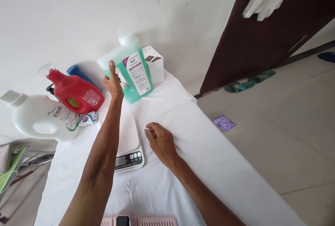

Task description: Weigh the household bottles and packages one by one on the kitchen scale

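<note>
Bottles line the far edge of the table (209, 156): a white jug (42, 118) lies on its side at the far left corner, a red bottle (77, 93) leans just beyond it with a blue one (78, 72) behind, and a small carton (89, 118) sits touching the jug's label. Next along, the left hand (113, 83) reaches well out over the cloth and has its fingers wrapped round the handle side of the green bottle (131, 69), thumb up along its near face; the grip looks closed, though the fingertips behind the bottle are hidden. That bottle stands near the far edge, tilted, its cap end leaning away toward the wall and leftward, so its long axis runs from lower right up to upper left; its base looks to be on the cloth or just above it, I cannot tell which. A white box (154, 63) stands just behind it on the right. Nearer, in the middle of the table, sits the scale (128, 142), its pan bare and directly on the near side of the green bottle, below the left forearm. Right hand (161, 142) rests on the cloth just beside the scale's right edge, fingers loosely curled, holding nothing. A purple packet (225, 123) lies on the floor to the right
</note>
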Motion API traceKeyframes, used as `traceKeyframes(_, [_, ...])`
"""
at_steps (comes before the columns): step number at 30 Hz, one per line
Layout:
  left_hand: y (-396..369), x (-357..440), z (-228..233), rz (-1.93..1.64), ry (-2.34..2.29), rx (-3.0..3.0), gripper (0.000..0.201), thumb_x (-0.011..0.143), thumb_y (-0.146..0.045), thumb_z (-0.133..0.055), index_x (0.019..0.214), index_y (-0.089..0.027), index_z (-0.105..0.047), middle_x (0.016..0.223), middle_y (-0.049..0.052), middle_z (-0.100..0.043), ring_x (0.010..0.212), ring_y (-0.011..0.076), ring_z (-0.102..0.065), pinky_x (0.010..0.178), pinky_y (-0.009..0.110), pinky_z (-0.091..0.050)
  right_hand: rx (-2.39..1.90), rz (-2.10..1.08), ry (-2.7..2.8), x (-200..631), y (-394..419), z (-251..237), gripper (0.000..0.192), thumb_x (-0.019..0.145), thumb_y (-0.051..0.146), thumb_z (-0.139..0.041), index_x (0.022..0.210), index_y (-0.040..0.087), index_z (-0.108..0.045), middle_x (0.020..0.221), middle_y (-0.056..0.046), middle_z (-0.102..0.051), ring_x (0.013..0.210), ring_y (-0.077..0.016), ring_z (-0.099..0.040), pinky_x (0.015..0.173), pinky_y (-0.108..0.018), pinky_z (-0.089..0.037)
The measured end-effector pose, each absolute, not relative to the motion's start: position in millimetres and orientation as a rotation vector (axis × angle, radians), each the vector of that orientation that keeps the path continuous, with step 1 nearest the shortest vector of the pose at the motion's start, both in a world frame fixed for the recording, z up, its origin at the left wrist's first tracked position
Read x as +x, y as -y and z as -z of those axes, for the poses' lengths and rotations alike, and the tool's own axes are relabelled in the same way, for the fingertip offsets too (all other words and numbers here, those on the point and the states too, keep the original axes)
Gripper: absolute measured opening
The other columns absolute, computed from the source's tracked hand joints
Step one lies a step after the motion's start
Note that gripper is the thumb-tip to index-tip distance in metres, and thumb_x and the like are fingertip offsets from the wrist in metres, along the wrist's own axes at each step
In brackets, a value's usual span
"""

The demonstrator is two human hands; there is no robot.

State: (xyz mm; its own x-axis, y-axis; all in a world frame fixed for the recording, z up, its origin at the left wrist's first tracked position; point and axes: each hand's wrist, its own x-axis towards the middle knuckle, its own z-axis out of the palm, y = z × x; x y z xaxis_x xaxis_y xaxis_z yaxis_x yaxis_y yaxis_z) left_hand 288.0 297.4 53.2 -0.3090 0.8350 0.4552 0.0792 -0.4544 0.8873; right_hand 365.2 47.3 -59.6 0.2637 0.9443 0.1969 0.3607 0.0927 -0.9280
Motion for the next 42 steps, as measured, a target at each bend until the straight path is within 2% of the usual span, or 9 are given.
traceKeyframes(6, [-257,258,-62,-1.71,-1.318,1.604,0.05,0.094,-0.068,-0.066,0.079,-0.022,-0.055,0.08,0.003,-0.06,0.08,0.0191,-0.062,0.08,0.035,-0.053,-1.427,-0.738,1.285,370,-45,55,0.026,0.095,0.045,-0.056,0.099,0.023,-0.071,0.092,-0.007,-0.078,0.081,-0.0257,-0.073,0.08,-0.039,-0.054])
traceKeyframes(9, [-216,223,-63,-1.726,-1.285,1.731,0.048,0.092,-0.065,-0.07,0.101,-0.018,-0.063,0.103,0.01,-0.067,0.102,0.0236,-0.067,0.095,0.039,-0.053,-1.43,-0.76,1.292,372,-43,52,0.031,0.092,0.051,-0.058,0.096,0.023,-0.072,0.089,-0.008,-0.078,0.081,-0.0273,-0.073,0.079,-0.039,-0.056])
traceKeyframes(12, [-164,176,-57,-1.662,-1.232,1.912,0.047,0.094,-0.06,-0.072,0.114,-0.019,-0.064,0.111,0.012,-0.069,0.106,0.0239,-0.069,0.096,0.039,-0.054,-1.479,-0.761,1.334,373,-42,51,0.038,0.09,0.057,-0.059,0.094,0.022,-0.074,0.087,-0.009,-0.078,0.077,-0.0275,-0.072,0.076,-0.039,-0.057])
traceKeyframes(18, [-94,56,-47,-1.886,-1.642,1.853,0.033,0.094,-0.045,-0.074,0.114,-0.021,-0.062,0.108,0.008,-0.069,0.096,0.0207,-0.066,0.088,0.036,-0.054,-1.662,-0.773,1.372,371,-40,46,0.047,0.082,0.063,-0.061,0.095,0.022,-0.077,0.081,-0.008,-0.077,0.076,-0.0283,-0.073,0.076,-0.039,-0.056])
traceKeyframes(25, [-131,-47,-51,-1.994,-2.141,1.331,0.066,0.082,-0.045,-0.086,0.133,-0.019,-0.053,0.14,0.018,-0.054,0.129,0.0288,-0.054,0.112,0.043,-0.044,-1.749,-0.781,1.302,365,-39,45,0.049,0.076,0.065,-0.063,0.095,0.022,-0.076,0.082,-0.008,-0.077,0.079,-0.0291,-0.073,0.08,-0.04,-0.056])
traceKeyframes(27, [-151,-57,-53,-1.928,-2.078,1.271,0.06,0.083,-0.053,-0.084,0.125,-0.018,-0.057,0.132,0.017,-0.059,0.125,0.0289,-0.057,0.107,0.042,-0.047,-1.755,-0.787,1.304,365,-40,45,0.048,0.076,0.065,-0.063,0.094,0.022,-0.075,0.082,-0.008,-0.077,0.078,-0.0287,-0.073,0.08,-0.04,-0.056])
traceKeyframes(30, [-175,-61,-56,-1.877,-1.908,1.228,0.055,0.082,-0.065,-0.08,0.102,-0.018,-0.061,0.099,0.009,-0.067,0.093,0.0236,-0.065,0.082,0.035,-0.054,-1.771,-0.786,1.296,367,-42,49,0.048,0.077,0.066,-0.064,0.094,0.022,-0.076,0.082,-0.008,-0.077,0.077,-0.0279,-0.072,0.081,-0.041,-0.055])
traceKeyframes(34, [-189,-55,-56,-1.986,-1.687,1.156,0.054,0.074,-0.068,-0.083,0.075,-0.02,-0.058,0.059,-0.004,-0.049,0.054,0.012,-0.045,0.052,0.027,-0.04,-1.797,-0.771,1.281,368,-44,51,0.048,0.079,0.066,-0.063,0.094,0.023,-0.077,0.079,-0.008,-0.076,0.076,-0.0276,-0.071,0.079,-0.04,-0.054])
traceKeyframes(42, [-146,-51,-66,-2.239,-1.722,0.933,0.052,0.064,-0.061,-0.088,0.064,-0.019,-0.058,0.053,-0.006,-0.045,0.048,0.0085,-0.04,0.044,0.025,-0.032,-1.71,-0.779,1.297,366,-43,45,0.044,0.083,0.063,-0.061,0.091,0.022,-0.076,0.076,-0.006,-0.074,0.071,-0.0245,-0.07,0.071,-0.035,-0.052])
